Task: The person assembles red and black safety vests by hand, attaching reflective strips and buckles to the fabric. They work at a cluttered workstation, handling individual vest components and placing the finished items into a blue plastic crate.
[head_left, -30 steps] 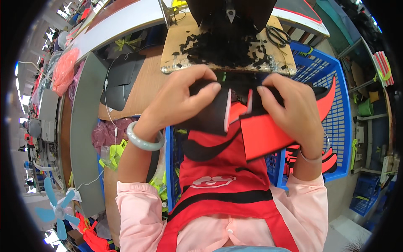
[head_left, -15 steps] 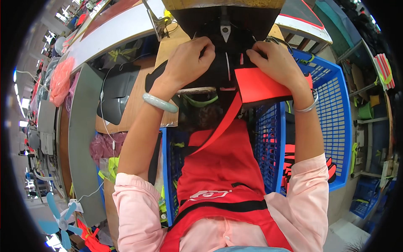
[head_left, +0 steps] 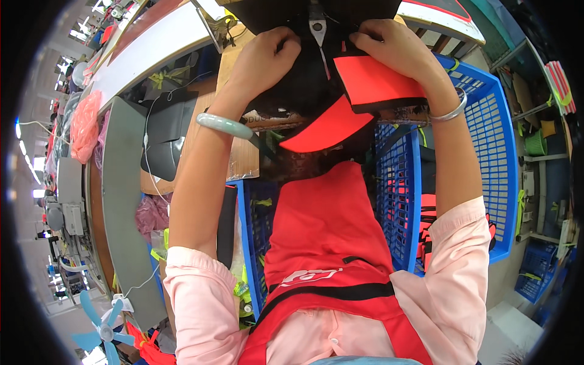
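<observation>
My left hand is closed, thumb against curled fingers, at the edge of dark material below the black machine head. Across from it my right hand is also closed in a pinch. What either pinches is hidden among black surfaces. A pointed metal piece stands between my hands, with a thin pale red strip below it. Under my right hand and wrist lies a neon red, black-edged flat piece. A curved neon red flap hangs over the work edge toward my red apron.
A blue plastic basket with red and black pieces stands at my right. Another blue basket is left of my lap. Beyond it are a grey panel, a wooden board and a blue fan.
Both hands now appear farther from my body. The neon red flap has turned from a narrow hanging strip to a broader, flatter curve. My pinched fingers look much the same.
</observation>
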### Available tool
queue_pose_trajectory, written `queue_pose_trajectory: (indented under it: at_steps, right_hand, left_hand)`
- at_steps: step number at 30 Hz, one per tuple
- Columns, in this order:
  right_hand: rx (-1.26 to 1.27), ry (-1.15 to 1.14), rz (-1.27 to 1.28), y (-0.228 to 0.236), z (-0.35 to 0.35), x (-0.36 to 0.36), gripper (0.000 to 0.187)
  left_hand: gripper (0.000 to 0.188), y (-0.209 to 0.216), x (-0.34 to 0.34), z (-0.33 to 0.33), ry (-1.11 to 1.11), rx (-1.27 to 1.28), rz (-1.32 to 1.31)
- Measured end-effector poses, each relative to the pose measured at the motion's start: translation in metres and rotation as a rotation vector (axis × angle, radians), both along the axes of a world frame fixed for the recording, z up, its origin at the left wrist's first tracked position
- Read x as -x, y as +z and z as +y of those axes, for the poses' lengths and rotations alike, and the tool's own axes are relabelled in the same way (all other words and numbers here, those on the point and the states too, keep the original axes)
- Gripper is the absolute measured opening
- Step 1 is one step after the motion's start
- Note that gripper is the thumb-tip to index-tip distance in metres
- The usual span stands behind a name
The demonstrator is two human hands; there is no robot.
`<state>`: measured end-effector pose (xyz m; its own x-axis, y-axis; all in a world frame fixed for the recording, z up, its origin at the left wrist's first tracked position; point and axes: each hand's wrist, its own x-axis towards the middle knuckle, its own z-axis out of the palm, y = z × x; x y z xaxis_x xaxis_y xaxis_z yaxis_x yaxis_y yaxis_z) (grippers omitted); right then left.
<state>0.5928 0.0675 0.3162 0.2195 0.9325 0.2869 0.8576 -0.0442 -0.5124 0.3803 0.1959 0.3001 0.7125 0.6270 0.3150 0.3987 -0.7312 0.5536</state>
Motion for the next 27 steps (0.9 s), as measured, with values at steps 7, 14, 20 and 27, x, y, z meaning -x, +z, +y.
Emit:
queue_pose_trajectory:
  at_steps: [7, 14, 20, 27]
  right_hand:
    - [0.02, -0.012, 0.027, 0.012, -0.028, 0.01, 0.036]
    - [-0.03, 0.119, 0.097, 0.009, -0.054, 0.035, 0.031]
    - [-0.062, 0.167, 0.035, 0.011, -0.049, 0.049, 0.028]
    - [-0.04, 0.153, -0.005, 0.015, -0.042, 0.05, 0.029]
  left_hand:
    - [0.033, 0.0, 0.025, 0.0, 0.061, 0.065, -0.22]
    - [0.035, 0.025, 0.062, -0.056, 0.027, 0.793, -0.24]
    - [0.043, 0.025, 0.05, -0.083, -0.148, 1.342, -0.453]
    - [0.02, 0.007, 0.037, -0.067, -0.276, 1.534, -0.648]
